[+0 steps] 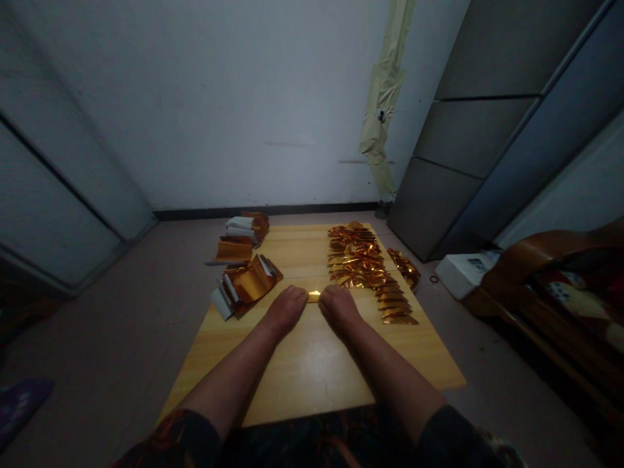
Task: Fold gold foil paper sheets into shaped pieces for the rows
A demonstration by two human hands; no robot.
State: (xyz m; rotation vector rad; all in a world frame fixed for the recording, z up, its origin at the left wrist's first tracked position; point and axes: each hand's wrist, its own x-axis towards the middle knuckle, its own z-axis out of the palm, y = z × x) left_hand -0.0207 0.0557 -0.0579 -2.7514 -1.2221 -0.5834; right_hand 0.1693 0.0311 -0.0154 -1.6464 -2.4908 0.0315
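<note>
My left hand [287, 309] and my right hand [338, 309] rest close together on a pale wooden board [312, 370], fingers curled down. Between them shows a small folded gold foil strip [314, 296], its ends hidden under both hands. To the left lies a pile of gold and white foil sheets [246, 286]. To the right, folded gold foil pieces [355, 260] are heaped, with a neat row of folded pieces [394, 309] near my right hand.
Behind on the left of the board sit stacked foil sheets [238, 244]. A white box [463, 273] and a wooden chair with a patterned cushion [550, 286] stand on the right. Grey cabinets [468, 136] and a wall stand beyond the board.
</note>
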